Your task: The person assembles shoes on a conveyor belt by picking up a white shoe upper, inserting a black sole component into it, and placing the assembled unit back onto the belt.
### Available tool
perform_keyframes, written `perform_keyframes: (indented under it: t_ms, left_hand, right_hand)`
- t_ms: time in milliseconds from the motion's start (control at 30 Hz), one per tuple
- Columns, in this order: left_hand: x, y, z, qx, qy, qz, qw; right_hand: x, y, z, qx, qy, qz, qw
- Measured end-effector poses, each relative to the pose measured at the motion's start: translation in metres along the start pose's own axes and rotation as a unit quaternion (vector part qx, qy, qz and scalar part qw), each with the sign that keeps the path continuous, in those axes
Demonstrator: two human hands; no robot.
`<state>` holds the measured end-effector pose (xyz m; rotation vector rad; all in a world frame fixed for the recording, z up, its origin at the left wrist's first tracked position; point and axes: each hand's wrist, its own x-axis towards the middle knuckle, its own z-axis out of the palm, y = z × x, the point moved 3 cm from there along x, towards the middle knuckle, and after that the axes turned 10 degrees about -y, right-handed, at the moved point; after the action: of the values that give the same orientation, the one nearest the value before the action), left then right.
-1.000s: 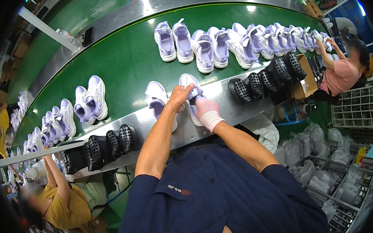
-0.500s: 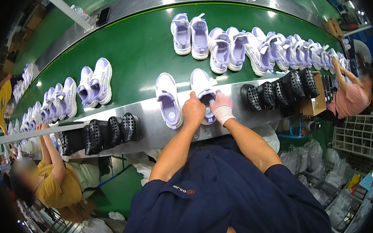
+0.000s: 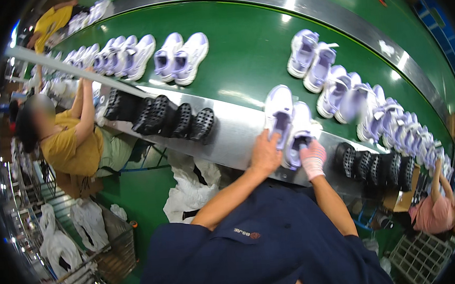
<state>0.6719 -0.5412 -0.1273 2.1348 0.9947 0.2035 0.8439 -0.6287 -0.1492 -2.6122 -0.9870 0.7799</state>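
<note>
Forearms [image 3: 234,190] converging over the bench [image 3: 235,117], I curl my bare left hand [image 3: 267,152] against the left shoe [image 3: 277,101], my striped-gloved right hand [image 3: 314,159] at the right shoe's [image 3: 300,117] opening. Both shoes stand on the bench; whether either hand grips, I cannot tell.

Left hand [image 3: 267,153], bare: touched the rear of a white-and-lilac sneaker [image 3: 278,104]. Right hand [image 3: 313,159], pink-gloved: rested at the adjacent sneaker [image 3: 301,120]'s opening. Black perforated blocks [image 3: 157,113]: lined the steel ledge [image 3: 235,128] on both sides. Further sneakers [image 3: 319,69]: stood on the green belt [image 3: 242,51].
</note>
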Motion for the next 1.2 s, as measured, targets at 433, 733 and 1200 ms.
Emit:
perform_keyframes:
  t_ms: [433,733,1200]
  left_hand:
    - [-0.097,-0.134,-0.263,0.248,0.407,-0.153,0.866]
    - [-0.098,-0.17,-0.277,0.199,0.38,-0.102,0.898]
    - [-0.013,-0.001,-0.125,-0.391,-0.057,0.023,0.918]
  right_hand:
    - [-0.089,-0.041,-0.067,0.216,0.085,-0.152,0.961]
    - [-0.088,-0.089,-0.023,0.251,-0.052,-0.14,0.956]
    - [-0.113,-0.124,-0.045,0.58,-0.419,-0.06,0.695]
